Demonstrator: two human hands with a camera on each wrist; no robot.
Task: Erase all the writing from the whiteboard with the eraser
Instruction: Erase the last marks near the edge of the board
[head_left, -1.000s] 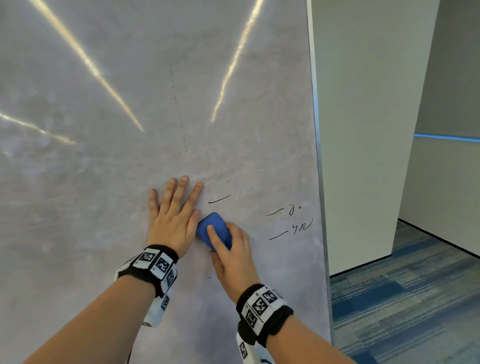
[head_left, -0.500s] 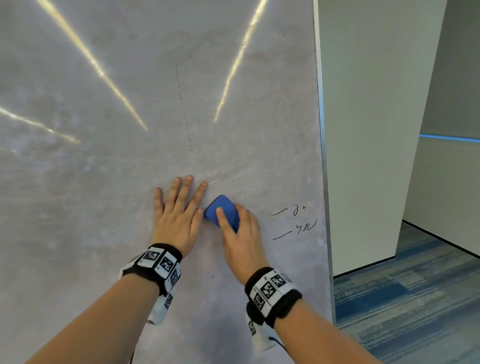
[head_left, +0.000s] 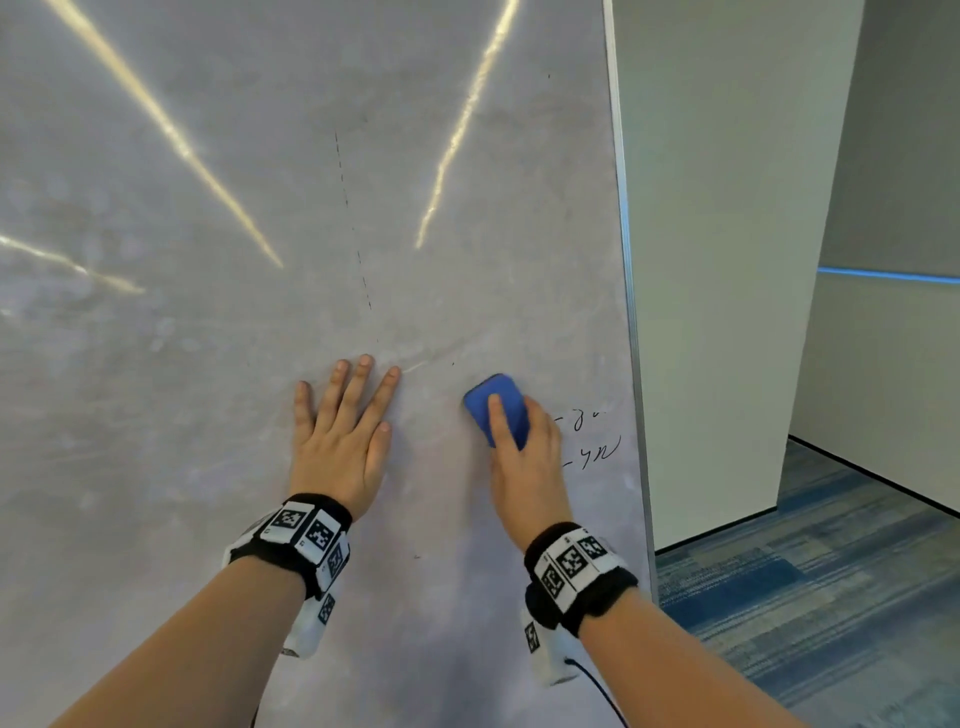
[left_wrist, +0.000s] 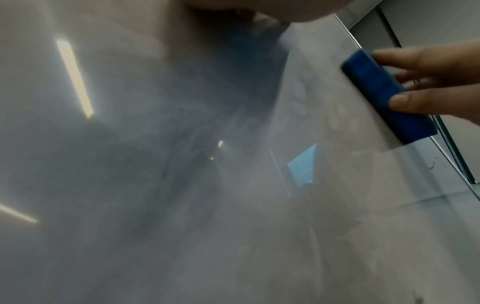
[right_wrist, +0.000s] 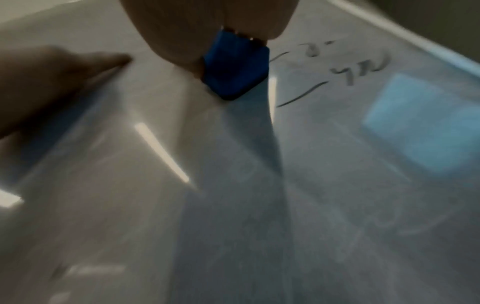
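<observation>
Our right hand (head_left: 524, 467) holds the eraser (head_left: 496, 408) pressed to the whiteboard (head_left: 208, 415), just beside the writing (head_left: 592, 439) near its right edge. Our left hand (head_left: 340, 441) lies flat, holding nothing. We should sweep rightward with firm, even pressure.

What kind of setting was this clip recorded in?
Probably an office or meeting area. A large wall-mounted whiteboard with a metal edge fills the view, blue-striped carpet tiles cover the floor, and plain partition walls stand beside it. The right hand holds a blue eraser against the board.
</observation>
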